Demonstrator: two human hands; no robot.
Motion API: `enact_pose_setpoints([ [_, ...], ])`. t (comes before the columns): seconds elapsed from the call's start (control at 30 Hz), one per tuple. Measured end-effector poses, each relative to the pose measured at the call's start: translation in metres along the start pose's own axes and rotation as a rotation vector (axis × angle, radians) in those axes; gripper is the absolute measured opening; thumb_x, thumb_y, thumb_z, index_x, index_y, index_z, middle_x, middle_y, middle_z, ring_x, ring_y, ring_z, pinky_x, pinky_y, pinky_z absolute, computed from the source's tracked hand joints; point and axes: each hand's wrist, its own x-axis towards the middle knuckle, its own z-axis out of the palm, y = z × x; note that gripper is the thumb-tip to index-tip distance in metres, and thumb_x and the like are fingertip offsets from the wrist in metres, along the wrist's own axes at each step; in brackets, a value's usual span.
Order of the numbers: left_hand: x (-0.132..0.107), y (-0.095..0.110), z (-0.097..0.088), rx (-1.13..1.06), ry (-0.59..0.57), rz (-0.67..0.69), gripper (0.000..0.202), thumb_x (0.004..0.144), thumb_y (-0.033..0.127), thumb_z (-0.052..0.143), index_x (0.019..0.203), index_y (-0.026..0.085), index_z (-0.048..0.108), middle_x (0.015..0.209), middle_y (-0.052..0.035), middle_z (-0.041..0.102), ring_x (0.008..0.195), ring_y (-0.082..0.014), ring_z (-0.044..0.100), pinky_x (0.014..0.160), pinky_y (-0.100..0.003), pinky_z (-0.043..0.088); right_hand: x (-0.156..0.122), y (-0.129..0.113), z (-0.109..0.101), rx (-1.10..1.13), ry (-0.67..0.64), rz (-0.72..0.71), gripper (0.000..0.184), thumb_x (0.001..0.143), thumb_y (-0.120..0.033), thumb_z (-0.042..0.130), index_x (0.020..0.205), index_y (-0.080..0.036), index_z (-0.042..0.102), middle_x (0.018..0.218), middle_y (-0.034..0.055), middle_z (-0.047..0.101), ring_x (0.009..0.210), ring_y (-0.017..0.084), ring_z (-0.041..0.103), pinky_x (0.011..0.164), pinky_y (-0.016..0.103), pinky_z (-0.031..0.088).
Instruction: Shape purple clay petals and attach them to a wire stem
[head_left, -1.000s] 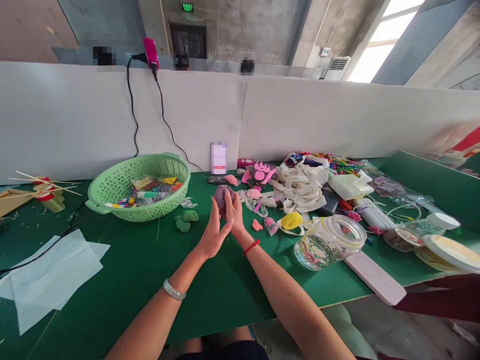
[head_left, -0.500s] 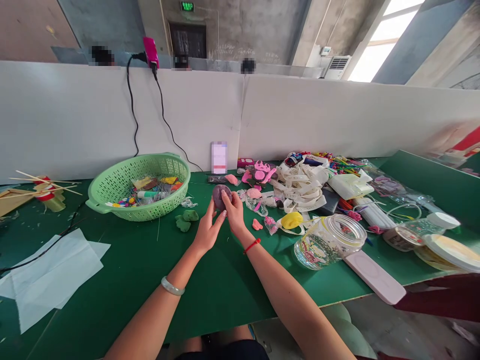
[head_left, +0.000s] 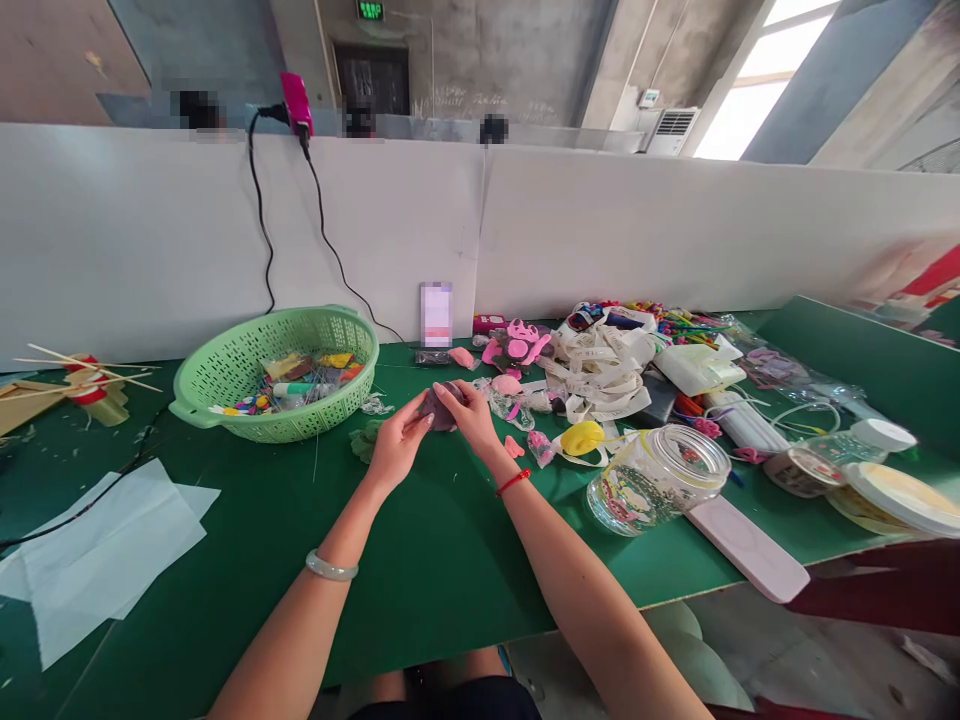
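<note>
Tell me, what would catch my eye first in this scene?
A left hand and a right hand meet at the middle of the green table, holding a lump of purple clay. To their left sits a pale green plastic basket of craft bits; to their right, a heap of white printed ribbon and a large glass jar.

2 hands [head_left: 401, 442] [head_left: 469, 415], 1 purple clay lump [head_left: 440, 408], 1 green basket [head_left: 274, 340], 1 glass jar [head_left: 656, 480].

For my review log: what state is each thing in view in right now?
Left hand, pressed against the clay
Right hand, pressed on the clay from above
Purple clay, soft lump between both hands, partly hidden
Green clay, lumpy, on the table
Glass jar, lying on its side, no lid on
Green basket, upright, holding craft scraps
</note>
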Motion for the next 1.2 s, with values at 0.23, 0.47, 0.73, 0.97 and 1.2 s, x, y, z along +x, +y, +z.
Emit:
enact_pose_setpoints([
  [0.23,-0.001,-0.004,0.000,0.114,0.091,0.080,0.067,0.084,0.060,0.071,0.129,0.011,0.070,0.129,-0.0174,0.074,0.120,-0.0336,0.071,0.101,-0.047,0.061,0.000,0.002,0.008,0.053,0.066,0.035,0.050,0.077,-0.070,0.069,0.078,-0.020,0.060,0.065,-0.0047,0.047,0.056,0.010,0.039,0.046,0.025,0.034],
  [0.47,-0.005,-0.008,0.004,0.272,0.083,0.192,0.066,0.095,0.063,0.056,0.137,0.014,0.067,0.140,-0.0180,0.068,0.122,-0.0323,0.070,0.090,-0.042,0.064,0.000,0.009,0.011,0.039,0.128,-0.002,0.043,0.079,-0.062,0.070,0.079,-0.019,0.064,0.071,-0.0025,0.054,0.066,0.012,0.043,0.057,0.025,0.038],
  [0.73,-0.011,-0.003,0.013,0.316,0.083,0.235,0.066,0.098,0.061,0.053,0.148,0.017,0.056,0.153,-0.0168,0.057,0.134,-0.0304,0.062,0.098,-0.040,0.062,-0.001,0.006,0.012,0.066,0.226,-0.009,0.043,0.081,-0.062,0.066,0.077,-0.020,0.057,0.070,-0.0031,0.050,0.066,0.012,0.041,0.059,0.026,0.038],
  [0.97,-0.018,-0.007,0.021,0.310,-0.034,0.181,0.087,0.098,0.061,0.055,0.167,0.022,0.019,0.174,-0.0165,0.024,0.156,-0.0328,0.037,0.118,-0.048,0.047,-0.004,0.011,0.017,0.039,0.275,-0.013,0.042,0.085,-0.063,0.062,0.080,-0.022,0.054,0.074,-0.0026,0.051,0.069,0.013,0.044,0.061,0.026,0.039],
  [1.2,-0.025,-0.006,0.028,0.255,-0.055,0.174,0.093,0.099,0.064,0.050,0.169,0.025,0.002,0.177,-0.0150,0.009,0.164,-0.0307,0.014,0.131,-0.053,0.021,-0.005,0.006,0.021,0.158,0.303,0.075,0.046,0.083,-0.066,0.063,0.077,-0.023,0.047,0.072,-0.0050,0.043,0.064,0.011,0.037,0.056,0.025,0.037],
])
